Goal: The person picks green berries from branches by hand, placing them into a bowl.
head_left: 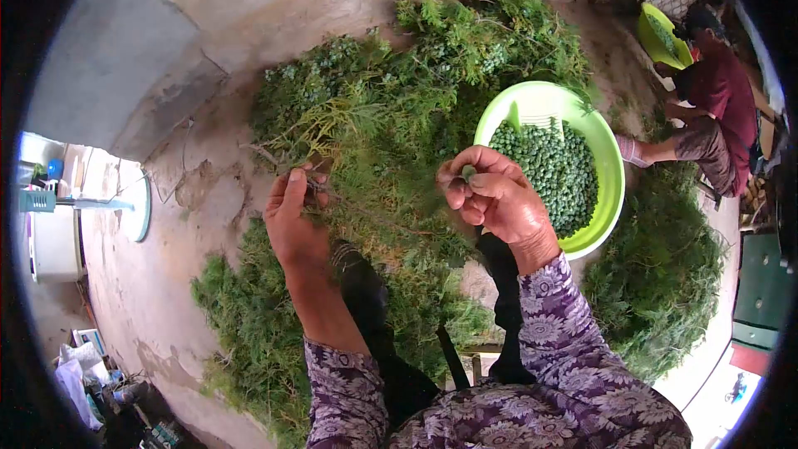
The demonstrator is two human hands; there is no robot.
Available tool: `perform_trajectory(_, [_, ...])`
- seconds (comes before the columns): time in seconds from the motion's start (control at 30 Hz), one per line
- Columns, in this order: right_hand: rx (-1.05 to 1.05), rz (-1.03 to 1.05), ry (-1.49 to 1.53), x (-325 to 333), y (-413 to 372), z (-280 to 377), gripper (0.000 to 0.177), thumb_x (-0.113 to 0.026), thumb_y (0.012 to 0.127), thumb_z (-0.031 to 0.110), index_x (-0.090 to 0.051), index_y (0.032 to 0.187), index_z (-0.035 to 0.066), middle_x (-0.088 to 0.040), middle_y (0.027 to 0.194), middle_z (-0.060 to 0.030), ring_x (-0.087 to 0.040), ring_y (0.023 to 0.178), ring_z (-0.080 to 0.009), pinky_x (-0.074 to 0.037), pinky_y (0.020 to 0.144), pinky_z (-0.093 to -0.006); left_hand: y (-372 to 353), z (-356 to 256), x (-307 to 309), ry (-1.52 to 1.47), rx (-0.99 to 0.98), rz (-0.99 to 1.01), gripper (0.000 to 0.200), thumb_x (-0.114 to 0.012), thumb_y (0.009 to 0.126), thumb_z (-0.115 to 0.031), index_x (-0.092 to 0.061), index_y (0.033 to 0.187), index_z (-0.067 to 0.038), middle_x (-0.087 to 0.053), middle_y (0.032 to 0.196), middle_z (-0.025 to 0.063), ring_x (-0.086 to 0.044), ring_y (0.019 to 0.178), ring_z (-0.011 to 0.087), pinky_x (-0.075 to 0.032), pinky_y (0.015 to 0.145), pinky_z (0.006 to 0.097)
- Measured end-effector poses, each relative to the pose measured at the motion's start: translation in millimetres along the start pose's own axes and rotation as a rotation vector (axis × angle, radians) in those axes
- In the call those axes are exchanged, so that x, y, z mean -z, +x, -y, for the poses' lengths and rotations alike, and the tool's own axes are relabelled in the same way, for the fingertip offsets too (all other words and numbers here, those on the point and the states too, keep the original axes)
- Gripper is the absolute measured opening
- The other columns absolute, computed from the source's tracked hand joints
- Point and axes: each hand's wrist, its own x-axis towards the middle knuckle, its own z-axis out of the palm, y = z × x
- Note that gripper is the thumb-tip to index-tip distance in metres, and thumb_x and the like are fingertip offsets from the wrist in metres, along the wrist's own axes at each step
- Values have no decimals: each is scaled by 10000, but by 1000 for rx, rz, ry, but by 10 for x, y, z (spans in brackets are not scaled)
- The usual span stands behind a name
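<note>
My left hand [298,212] is closed in a pinch on a thin branch, left of the middle, over the cut greenery. The branch [374,214] has sparse green needles and stretches right from the fingers. My right hand [495,191] has its thumb and fingers pressed together around a small green cone, beside the basin's left rim. The light green basin [613,175] holds many small green cones [553,170]. A large heap of leafy branches [366,100] lies behind and below both hands.
At the right a person in a dark red shirt [731,91] sits by a second green basin [686,51]. More cut branches [657,274] lie right of my legs. A white round-based stand [137,208] is at the left, with assorted clutter [91,374] lower left.
</note>
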Motion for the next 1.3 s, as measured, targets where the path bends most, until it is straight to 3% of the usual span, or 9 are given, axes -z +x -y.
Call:
perform_trajectory(0.33, [-7, -65, -173, -17, 13, -37, 178, -544, 784, 147, -565, 871, -7, -590, 773, -78, -541, 692, -109, -429, 530, -229, 56, -3, 146, -147, -6, 72, 146, -553, 814, -121, -578, 893, -1, -598, 780, 90, -512, 601, 118, -398, 516, 223])
perform_trajectory(0.4, [112, -63, -967, -114, 42, -140, 236, -592, 771, 190, -586, 919, 7, -604, 806, -71, -555, 752, -143, -449, 651, -255, 44, -9, 128, -144, 15, 128, 141, -552, 815, -119, -578, 893, -4, -597, 789, 90, -520, 609, 121, -399, 517, 223])
perform_trajectory(0.73, [64, -373, -797, -110, 4, -4, 576, -733, 665, 246, -489, 1121, -5, -595, 952, -126, -552, 813, -148, -448, 710, -272, -110, -27, 50, -287, -9, 289, 128, -507, 820, -73, -561, 922, -17, -587, 822, 82, -532, 637, 144, -436, 525, 250])
perform_trajectory(0.8, [46, -151, -1395, -33, -1, -212, 621, -723, 651, 294, -477, 1157, 32, -592, 908, -85, -547, 802, -151, -441, 718, -270, -118, 2, 45, -432, -6, 343, 137, -499, 817, -59, -553, 937, -19, -586, 817, 81, -532, 638, 147, -435, 523, 252])
perform_trajectory(0.93, [-358, 84, -927, -608, -70, -324, 534, -745, 602, 363, -593, 1035, 89, -578, 1033, -93, -540, 899, -184, -419, 830, -313, -100, 52, 36, -520, 1, 384, 164, -468, 830, -56, -536, 974, -16, -587, 873, 98, -551, 756, 161, -464, 603, 271])
perform_trajectory(1.0, [-185, 46, -1185, -560, -85, -599, 390, -722, 652, 316, -633, 949, 79, -602, 970, -82, -558, 832, -160, -444, 767, -309, -53, 177, 101, -616, 22, 608, 169, -458, 838, -65, -532, 980, -13, -587, 899, 102, -555, 805, 164, -471, 653, 278])
perform_trajectory(1.07, [-67, 171, -955, -291, -25, -923, 309, -692, 698, 268, -632, 925, 68, -624, 884, -73, -578, 784, -151, -456, 716, -295, -37, 323, 178, 181, -543, 245, 205, -448, 842, -91, -514, 1009, 8, -585, 938, 110, -552, 874, 182, -450, 772, 301])
perform_trajectory(1.23, [843, -226, -943, -271, 15, -809, 277, -664, 700, 190, -583, 924, 50, -612, 754, -94, -606, 733, -189, -467, 628, -306, -135, 142, -193, 26, -221, 306, 329, -468, 825, -103, -458, 1122, 38, -539, 1055, 105, -531, 924, 196, -410, 840, 314])
perform_trajectory(1.3, [620, -123, -1299, -278, 15, -532, 255, -646, 695, 156, -568, 910, 44, -595, 745, -101, -594, 698, -224, -462, 593, -323, -103, 310, -183, 30, -222, 402, 444, -501, 814, -129, -393, 1220, 13, -473, 1167, 95, -494, 1003, 196, -389, 869, 309])
